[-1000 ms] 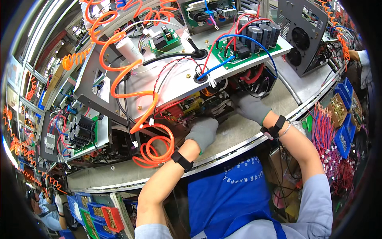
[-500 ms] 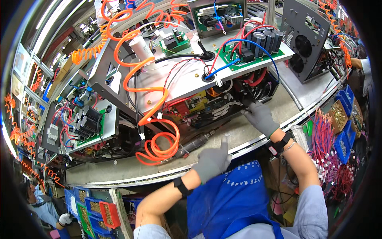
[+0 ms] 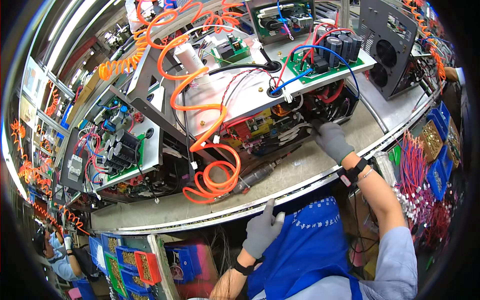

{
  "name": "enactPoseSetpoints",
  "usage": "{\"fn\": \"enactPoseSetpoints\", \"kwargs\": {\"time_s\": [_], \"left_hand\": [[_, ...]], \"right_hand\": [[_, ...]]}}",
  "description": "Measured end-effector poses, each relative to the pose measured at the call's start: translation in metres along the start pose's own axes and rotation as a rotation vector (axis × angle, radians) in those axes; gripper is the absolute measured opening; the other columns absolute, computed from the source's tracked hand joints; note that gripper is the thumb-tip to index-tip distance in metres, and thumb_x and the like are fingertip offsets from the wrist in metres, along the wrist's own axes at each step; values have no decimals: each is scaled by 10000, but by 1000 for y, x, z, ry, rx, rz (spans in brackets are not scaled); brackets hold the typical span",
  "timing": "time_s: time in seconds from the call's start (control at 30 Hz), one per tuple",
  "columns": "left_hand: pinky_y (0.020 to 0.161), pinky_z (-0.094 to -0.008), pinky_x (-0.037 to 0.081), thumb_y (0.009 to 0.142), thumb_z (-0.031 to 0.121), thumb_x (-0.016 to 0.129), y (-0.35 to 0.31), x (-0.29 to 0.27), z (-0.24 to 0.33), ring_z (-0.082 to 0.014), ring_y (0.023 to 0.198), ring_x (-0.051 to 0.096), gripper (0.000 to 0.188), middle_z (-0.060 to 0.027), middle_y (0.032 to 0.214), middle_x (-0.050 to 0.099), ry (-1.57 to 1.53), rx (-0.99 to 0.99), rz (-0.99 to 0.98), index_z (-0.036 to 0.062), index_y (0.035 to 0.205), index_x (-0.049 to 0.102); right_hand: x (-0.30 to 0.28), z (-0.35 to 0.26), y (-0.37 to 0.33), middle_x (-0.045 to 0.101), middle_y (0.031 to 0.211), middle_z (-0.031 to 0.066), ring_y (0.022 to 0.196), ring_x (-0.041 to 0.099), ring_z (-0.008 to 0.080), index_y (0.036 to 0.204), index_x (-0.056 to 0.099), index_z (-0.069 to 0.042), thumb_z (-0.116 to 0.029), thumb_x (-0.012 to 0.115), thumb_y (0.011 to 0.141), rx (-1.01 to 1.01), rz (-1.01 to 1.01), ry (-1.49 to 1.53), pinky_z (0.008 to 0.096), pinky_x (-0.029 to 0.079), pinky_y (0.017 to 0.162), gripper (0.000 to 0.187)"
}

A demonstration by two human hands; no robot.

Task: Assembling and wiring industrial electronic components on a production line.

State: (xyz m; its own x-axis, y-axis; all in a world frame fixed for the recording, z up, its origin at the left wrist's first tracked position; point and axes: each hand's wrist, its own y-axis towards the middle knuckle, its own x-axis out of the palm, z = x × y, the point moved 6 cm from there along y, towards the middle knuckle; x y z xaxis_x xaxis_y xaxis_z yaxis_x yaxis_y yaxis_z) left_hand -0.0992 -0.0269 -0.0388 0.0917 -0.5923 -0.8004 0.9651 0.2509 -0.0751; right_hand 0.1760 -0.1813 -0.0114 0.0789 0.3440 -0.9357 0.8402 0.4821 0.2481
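Observation:
My right hand (image 3: pixel 334 142), in a grey glove, reaches to the open front of a metal machine chassis whose top is a light metal plate (image 3: pixel 245 97). Its fingertips are partly lost in the dark interior beside white-sleeved cables (image 3: pixel 295 133), so I cannot tell whether they grip anything. In front of the bench edge, my left hand (image 3: pixel 262 231), also gloved, is held with index finger and thumb stretched apart and nothing in it. A power screwdriver (image 3: pixel 255 178) lies on the bench between the hands, joined to an orange coiled air hose (image 3: pixel 220 172).
On the plate stands a green circuit board with black capacitors (image 3: pixel 334 47). A similar unit (image 3: pixel 125 150) stands left, and a dark panel with fans (image 3: pixel 385 50) right. Blue bins (image 3: pixel 437 172) and red-blue wire bundles (image 3: pixel 411 160) are at right; a red screw bin (image 3: pixel 146 267) is lower left.
My right hand has moved farther into the machine's opening. My left hand has dropped toward me, away from the bench. The whole view has shifted slightly, moving the scene right.

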Motion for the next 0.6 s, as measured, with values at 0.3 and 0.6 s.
{"fn": "enactPoseSetpoints", "kwargs": {"time_s": [0.3,0.6], "left_hand": [[513,-382,466,866,315,646,-14,-14,-25,-259,520,612,512,-56,577,606,-44,-71,53,59,1297,544],[521,-380,473,862,305,646,-30,-11,-38,-254,528,615,450,-50,582,604,-93,-83,116,99,1257,583]], "right_hand": [[3,-101,-32,619,778,108,716,635,320,1223,512,-88,-267,580,893,-236,23,158,440,498,611,382],[60,-135,8,643,676,111,544,642,304,1225,512,-35,-245,579,872,-226,32,-97,438,477,442,417]]}}
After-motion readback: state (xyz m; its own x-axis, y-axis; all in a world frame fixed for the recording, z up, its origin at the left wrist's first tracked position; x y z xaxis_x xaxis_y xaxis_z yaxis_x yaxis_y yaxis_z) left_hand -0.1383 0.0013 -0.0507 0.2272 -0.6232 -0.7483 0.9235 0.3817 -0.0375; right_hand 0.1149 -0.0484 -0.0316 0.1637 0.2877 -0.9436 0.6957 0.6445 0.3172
